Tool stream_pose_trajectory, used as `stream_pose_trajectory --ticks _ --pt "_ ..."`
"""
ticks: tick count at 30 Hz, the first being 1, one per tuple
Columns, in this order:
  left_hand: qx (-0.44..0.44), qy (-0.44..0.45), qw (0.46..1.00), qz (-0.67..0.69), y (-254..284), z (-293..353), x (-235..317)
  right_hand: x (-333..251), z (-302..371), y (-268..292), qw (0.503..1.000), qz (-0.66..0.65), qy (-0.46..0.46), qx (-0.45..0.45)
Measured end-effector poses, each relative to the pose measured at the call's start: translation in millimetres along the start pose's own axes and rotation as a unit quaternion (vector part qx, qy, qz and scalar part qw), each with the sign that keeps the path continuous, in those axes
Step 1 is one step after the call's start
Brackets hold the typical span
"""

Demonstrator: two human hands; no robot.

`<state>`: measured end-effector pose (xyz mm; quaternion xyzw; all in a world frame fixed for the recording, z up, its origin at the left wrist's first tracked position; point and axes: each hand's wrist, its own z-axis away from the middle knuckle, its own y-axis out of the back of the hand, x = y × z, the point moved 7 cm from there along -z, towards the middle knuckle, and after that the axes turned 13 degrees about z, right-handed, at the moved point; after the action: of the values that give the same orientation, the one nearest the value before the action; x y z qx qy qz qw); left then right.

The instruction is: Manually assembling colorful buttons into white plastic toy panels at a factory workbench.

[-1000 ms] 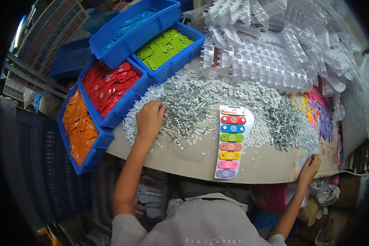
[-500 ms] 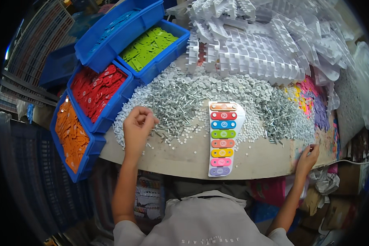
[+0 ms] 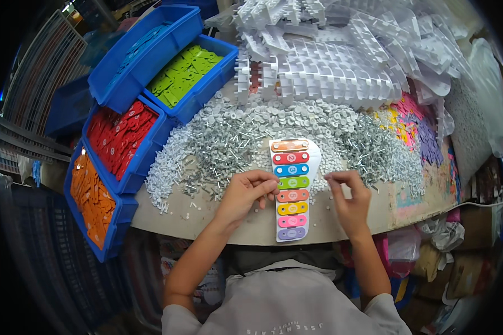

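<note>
A toy xylophone (image 3: 313, 162) with a white base and a column of coloured bars lies upright in front of me on the table. White caps sit on the ends of its upper bars, while the lower bars show bare holes. My left hand (image 3: 245, 196) is closed in a pinch at the left end of the green bar (image 3: 294, 182); whatever its fingertips hold is hidden. To the right of the xylophone, my right hand (image 3: 351, 202) hovers with thumb and forefinger pinched together. Something tiny may be between them, too small to name.
Loose screws (image 3: 221, 148) and white caps (image 3: 318, 120) are heaped behind the xylophone. Blue bins of red bars (image 3: 120, 139), orange bars (image 3: 89, 192) and green bars (image 3: 184, 72) stand at left. White plastic bases (image 3: 338, 75) are stacked at the back; pink and purple bars (image 3: 425, 134) lie at right.
My left hand has come right from the screw pile to the green bar. My right hand has moved left from the table's right edge toward the xylophone. The whole view has shifted slightly.
</note>
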<state>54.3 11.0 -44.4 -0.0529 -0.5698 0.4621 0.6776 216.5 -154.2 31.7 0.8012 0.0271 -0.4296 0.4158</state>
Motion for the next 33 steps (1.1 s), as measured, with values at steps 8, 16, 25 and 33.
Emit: stream_pose_trajectory --ticks 8,16,25,33 --pt "0.005 0.015 1.000 -0.022 1 -10 -13 -9 -8 -38 0.997 0.033 0.065 -0.021" --pt "0.044 -0.054 0.983 -0.170 2 -12 -4 -15 -4 -40 0.986 0.099 0.134 -0.002" --pt "-0.008 0.048 0.984 -0.174 -7 -24 -14 46 0 -59 0.924 -0.138 -0.263 -0.239" --pt "-0.017 0.091 0.990 -0.106 -11 -23 -14 37 5 -75 0.865 -0.221 -0.303 -0.332"
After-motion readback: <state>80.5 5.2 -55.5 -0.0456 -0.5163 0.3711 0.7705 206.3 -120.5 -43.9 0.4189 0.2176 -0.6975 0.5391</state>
